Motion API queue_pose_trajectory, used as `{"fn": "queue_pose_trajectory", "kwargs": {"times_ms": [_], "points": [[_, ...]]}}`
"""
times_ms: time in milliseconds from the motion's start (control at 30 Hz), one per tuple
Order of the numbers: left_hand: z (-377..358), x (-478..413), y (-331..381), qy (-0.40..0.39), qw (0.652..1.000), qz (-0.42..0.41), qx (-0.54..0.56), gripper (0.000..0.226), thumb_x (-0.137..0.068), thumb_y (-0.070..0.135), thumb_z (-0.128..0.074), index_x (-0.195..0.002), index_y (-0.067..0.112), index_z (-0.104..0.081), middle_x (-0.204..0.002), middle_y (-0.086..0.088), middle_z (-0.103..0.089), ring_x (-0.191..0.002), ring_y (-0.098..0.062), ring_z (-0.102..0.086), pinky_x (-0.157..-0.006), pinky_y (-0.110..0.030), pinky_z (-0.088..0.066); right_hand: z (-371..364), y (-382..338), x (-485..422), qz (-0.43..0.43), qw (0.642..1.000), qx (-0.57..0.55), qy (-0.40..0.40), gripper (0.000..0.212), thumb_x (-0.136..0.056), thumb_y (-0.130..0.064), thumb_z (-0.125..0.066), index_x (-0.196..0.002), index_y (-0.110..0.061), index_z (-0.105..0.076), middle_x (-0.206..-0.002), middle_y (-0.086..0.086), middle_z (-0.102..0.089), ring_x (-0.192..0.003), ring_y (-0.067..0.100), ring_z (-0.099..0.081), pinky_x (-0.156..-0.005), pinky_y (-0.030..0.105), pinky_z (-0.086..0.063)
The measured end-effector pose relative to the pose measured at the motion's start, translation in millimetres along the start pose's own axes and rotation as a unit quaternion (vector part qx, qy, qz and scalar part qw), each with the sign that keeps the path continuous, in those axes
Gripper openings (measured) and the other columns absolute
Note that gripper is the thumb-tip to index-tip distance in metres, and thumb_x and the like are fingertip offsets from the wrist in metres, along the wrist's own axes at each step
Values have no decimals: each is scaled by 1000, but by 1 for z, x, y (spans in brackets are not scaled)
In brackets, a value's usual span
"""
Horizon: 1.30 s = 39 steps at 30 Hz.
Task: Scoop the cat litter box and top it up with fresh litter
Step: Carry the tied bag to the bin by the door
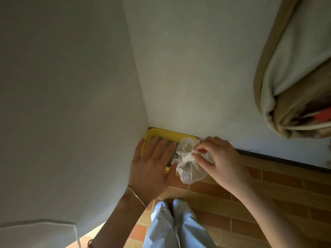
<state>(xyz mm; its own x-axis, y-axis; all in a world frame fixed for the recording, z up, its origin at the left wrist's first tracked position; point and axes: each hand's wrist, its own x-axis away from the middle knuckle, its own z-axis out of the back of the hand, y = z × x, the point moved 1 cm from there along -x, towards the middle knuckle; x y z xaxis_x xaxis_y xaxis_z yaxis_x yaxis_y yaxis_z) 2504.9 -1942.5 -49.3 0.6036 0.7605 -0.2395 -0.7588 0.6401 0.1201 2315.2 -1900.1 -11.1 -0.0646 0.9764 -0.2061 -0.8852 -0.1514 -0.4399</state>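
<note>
From my feed, biggest first: 2 plain white walls, left wall [62,86] and back wall [197,68], meet in a corner. Below them is 1 brick-pattern orange-brown tiled floor [268,203], w/ a dark skirting strip [286,161] along the back wall's foot. Top right hangs 1 cream-and-tan bundle of folded fabric [295,59]; sth red-orange shows in its lower fold, can't make out what. Bottom centre are 2 pale blue trouser legs [172,230]. 1 yellow plastic rectangular litter tray [161,131] sits on the floor, pushed right into the corner, touching both walls as far as I can tell. Its inside looks grey between the fingers, prob. litter, mostly hidden. 2 bare hands: the left hand [152,169] has its fingers straight and spread, palm down over the tray; resting or hovering, can't tell. The right hand [222,161] pinches the crumpled neck of 1 clear thin plastic bag [189,169], thumb vs. fingertips. The bag hangs over the tray's near-right edge, beside the left thumb. Its bottom bulges w/ sth pale; contents unclear. 1 thin silver bangle [138,196] is on the left wrist.
</note>
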Motion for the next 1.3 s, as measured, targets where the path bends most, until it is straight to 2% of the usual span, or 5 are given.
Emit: {"fn": "queue_pose_trajectory", "kwargs": {"times_ms": [167, 467, 700, 1200, 1300], "points": [[41, -10, 5, 2, 1000, -10, -2, 46, -85, 46, -42, -117, 20, -64, -118, -4, -64, -112, -25, -54, -103, -49, -35, 35, -15, 3, -24, 1000, 8, 13, 30, -85, -41, -46, -83, -17, -64, -77, -6, -62, -70, 12, -58, -61, 35, -50], [68, -17, 36, -6, 994, -107, 19, 48, -85, 48, -43, -115, 17, -65, -117, -9, -63, -115, -34, -54, -101, -46, -31, 70, -33, 51, -93, 994, -3, 51, 24, -85, -38, -52, -82, -17, -64, -77, -7, -64, -70, 7, -58, -58, 27, -52], [67, -27, 88, -58, 979, -189, 56, 45, -83, 45, -51, -115, 18, -65, -120, -8, -63, -115, -31, -55, -97, -46, -43, 94, -23, 104, -189, 978, 9, 91, 28, -84, -42, -52, -83, -18, -65, -78, -7, -65, -68, 5, -59, -59, 20, -52], [57, -36, 300, -132, 929, -341, 61, 46, -86, 51, -39, -117, 25, -60, -120, 1, -62, -115, -25, -54, -103, -41, -29, 190, 53, 282, -350, 922, 19, 162, 25, -80, -39, -58, -87, -17, -67, -78, -10, -65, -69, -3, -53, -62, 6, -38], [54, -28, 357, -149, 924, -345, 72, 48, -87, 52, -34, -118, 28, -61, -120, 3, -63, -112, -24, -57, -101, -45, -39, 214, 74, 326, -367, 911, 26, 187, 31, -82, -44, -52, -85, -17, -67, -76, -14, -61, -67, -2, -52, -64, 7, -36]]}}
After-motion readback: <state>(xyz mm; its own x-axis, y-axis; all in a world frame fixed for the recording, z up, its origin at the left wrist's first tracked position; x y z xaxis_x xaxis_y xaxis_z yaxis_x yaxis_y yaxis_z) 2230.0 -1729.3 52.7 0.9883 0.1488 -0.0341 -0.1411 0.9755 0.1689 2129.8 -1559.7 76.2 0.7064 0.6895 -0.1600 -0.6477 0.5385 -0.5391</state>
